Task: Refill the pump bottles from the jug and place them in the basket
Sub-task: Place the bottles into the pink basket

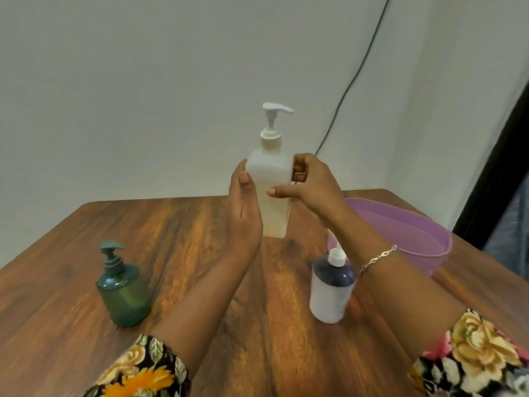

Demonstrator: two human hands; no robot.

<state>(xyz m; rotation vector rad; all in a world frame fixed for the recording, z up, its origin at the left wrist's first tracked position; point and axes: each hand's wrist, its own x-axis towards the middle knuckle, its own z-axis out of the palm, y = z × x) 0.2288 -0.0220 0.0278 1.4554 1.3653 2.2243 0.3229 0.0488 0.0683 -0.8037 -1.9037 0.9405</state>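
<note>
Left hand [243, 207], reaching past the green pump bottle [123, 285], lies flat with straight fingers against the tall white pump bottle [272, 170] standing on the counter [186, 224]; right hand [313, 181], past the blue-and-white bottle [329, 290], grips its other side. Pink basket [423, 236] sits beyond, right.

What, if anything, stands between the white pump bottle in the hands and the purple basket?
Nothing visible blocks it. The purple basket lies open just right of the white pump bottle; only the right hand holding it crosses that gap. The dark-topped bottle stands nearer, off the line.
</note>
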